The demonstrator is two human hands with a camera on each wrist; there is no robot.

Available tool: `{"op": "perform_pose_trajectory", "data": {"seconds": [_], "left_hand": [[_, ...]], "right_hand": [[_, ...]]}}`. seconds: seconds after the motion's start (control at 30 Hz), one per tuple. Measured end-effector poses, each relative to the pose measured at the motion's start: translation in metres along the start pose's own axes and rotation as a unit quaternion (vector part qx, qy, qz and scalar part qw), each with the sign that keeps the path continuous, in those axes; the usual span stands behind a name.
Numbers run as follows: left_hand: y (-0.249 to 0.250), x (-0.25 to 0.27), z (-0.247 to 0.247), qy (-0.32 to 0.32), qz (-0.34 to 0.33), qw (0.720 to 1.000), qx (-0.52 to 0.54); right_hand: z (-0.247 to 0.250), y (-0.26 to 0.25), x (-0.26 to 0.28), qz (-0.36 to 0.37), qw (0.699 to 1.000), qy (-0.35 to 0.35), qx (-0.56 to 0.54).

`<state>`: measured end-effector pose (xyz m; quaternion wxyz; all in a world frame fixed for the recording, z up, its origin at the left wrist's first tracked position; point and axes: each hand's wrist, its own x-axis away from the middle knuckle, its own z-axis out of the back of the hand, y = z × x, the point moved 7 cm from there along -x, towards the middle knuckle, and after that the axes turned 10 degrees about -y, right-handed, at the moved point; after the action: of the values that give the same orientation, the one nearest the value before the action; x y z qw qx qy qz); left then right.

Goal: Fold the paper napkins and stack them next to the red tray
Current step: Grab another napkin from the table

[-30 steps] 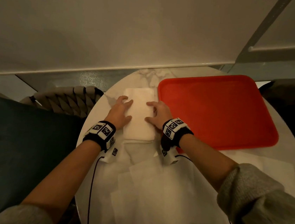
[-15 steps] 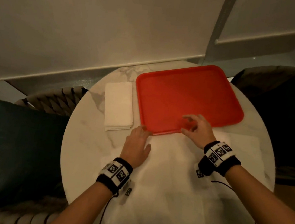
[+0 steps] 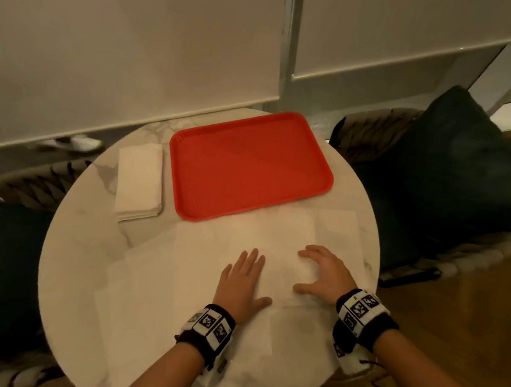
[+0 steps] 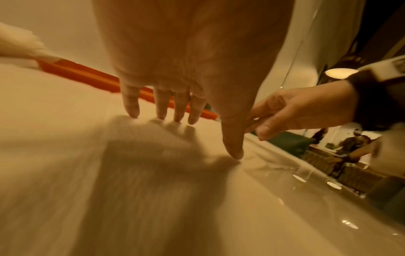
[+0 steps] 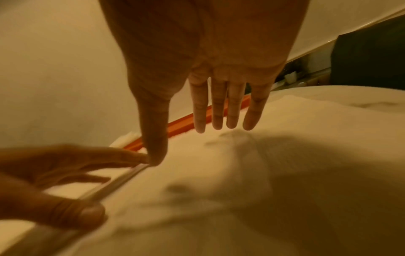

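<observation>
- Hands: left hand (image 3: 242,282) and right hand (image 3: 324,276), each grip released, flat on unfolded napkins (image 3: 205,283) overlapping on the table (image 3: 83,237).
- One folded napkin stack (image 3: 139,181) beside one red tray (image 3: 248,164).
- No legible writing; wristbands (image 3: 361,313) carry square black-and-white markers.

left hand (image 3: 242,282), right hand (image 3: 322,275) drawn back onto unfolded napkins (image 3: 277,243)

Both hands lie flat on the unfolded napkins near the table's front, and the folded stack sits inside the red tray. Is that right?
Not quite: the head view shows the folded stack on the table beside the red tray, not inside it. The left hand and right hand do lie flat on the unfolded napkins.
</observation>
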<state>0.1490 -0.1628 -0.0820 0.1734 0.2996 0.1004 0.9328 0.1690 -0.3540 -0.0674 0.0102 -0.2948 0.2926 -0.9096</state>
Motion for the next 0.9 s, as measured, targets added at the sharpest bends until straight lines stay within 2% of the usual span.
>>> {"op": "perform_pose_trajectory", "data": {"seconds": [0.07, 0.17, 0.43, 0.63, 0.77, 0.9], "left_hand": [[-0.001, -0.002, -0.007, 0.001, 0.01, 1.0, -0.013], [-0.002, -0.003, -0.008, 0.013, 0.009, 1.0, -0.009], [-0.003, -0.006, -0.005, 0.018, 0.013, 0.999, 0.044], [-0.004, -0.008, -0.006, 0.014, 0.014, 0.998, 0.063], [-0.004, -0.006, -0.006, 0.017, 0.001, 0.996, 0.089], [-0.005, -0.004, -0.002, -0.007, -0.028, 0.99, 0.137]], "right_hand": [[-0.011, 0.004, 0.005, -0.003, 0.999, -0.027, 0.039], [-0.016, 0.005, 0.011, 0.007, 0.996, -0.016, 0.092], [-0.019, 0.0, 0.012, 0.022, 0.988, -0.014, 0.15], [-0.018, -0.006, 0.012, 0.03, 0.988, -0.015, 0.149], [-0.03, -0.014, 0.01, 0.026, 0.978, -0.048, 0.203], [-0.031, -0.019, 0.01, 0.04, 0.974, -0.072, 0.211]]}}
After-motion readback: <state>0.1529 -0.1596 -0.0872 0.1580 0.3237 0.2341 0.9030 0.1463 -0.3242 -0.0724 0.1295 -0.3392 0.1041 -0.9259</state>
